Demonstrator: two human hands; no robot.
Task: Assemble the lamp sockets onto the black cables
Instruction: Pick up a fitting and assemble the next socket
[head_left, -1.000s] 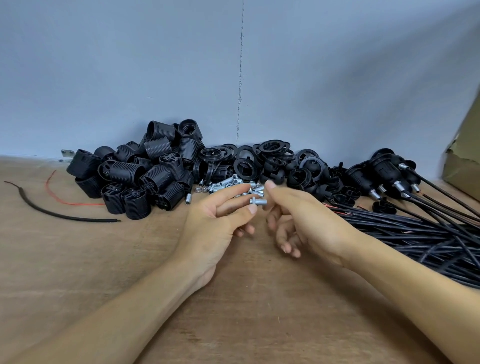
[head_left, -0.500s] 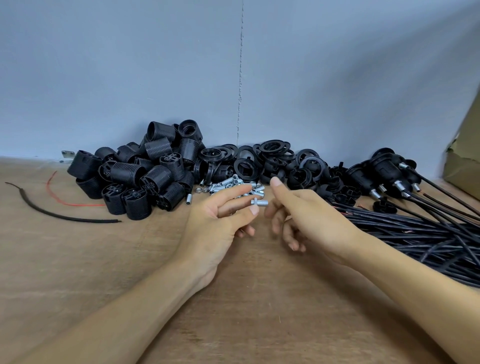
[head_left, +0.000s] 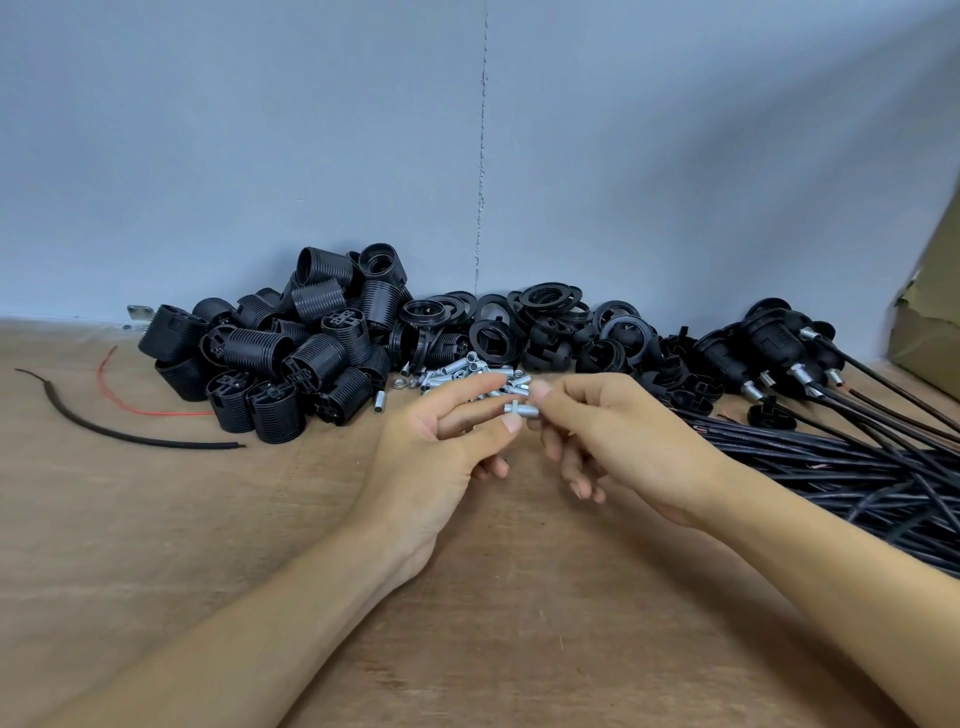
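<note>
head view: left hand and right hand are meeting above the counter, both pinching the held silver tubes from opposite ends, other fingers curling loosely. more loose tubes are lying just behind the hands. ribbed socket bodies are piling up far left against the wall, socket rings beside them. black cables are lying bundled at right, a few assembled sockets sitting on their far ends. cable offcut and red wire are lying far left.
</note>
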